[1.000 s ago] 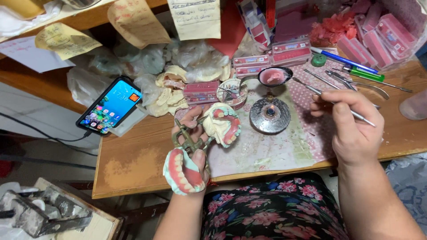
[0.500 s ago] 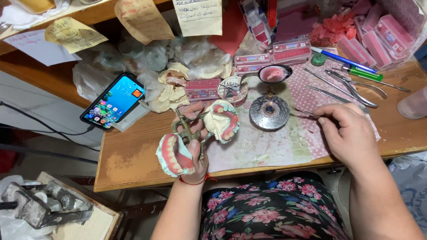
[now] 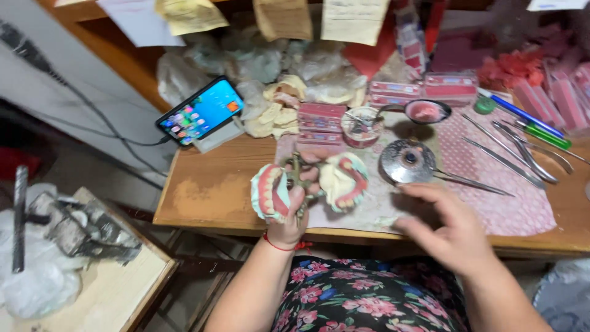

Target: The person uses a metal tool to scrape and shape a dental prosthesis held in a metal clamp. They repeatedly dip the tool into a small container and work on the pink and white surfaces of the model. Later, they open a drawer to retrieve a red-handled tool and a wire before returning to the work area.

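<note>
Pink-gummed denture model (image 3: 307, 187) lies opened sideways, left-right, in left hand (image 3: 294, 212).

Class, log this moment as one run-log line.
left hand: holds hinged denture models | right hand: empty, above table edge | metal tools: on pink cloth

We see a hinged denture articulator (image 3: 299, 184) opened wide above the wooden bench (image 3: 209, 197), gripped at its brass-coloured hinge. Left half (image 3: 270, 193): pale plaster cast, pink wax gum, a curved row of white teeth, facing right and tilted up. Right half (image 3: 345, 181): cream plaster, pink wax arch with teeth, facing left, over the pale cloth. Halves spread apart, joined only at the hinge.
</note>
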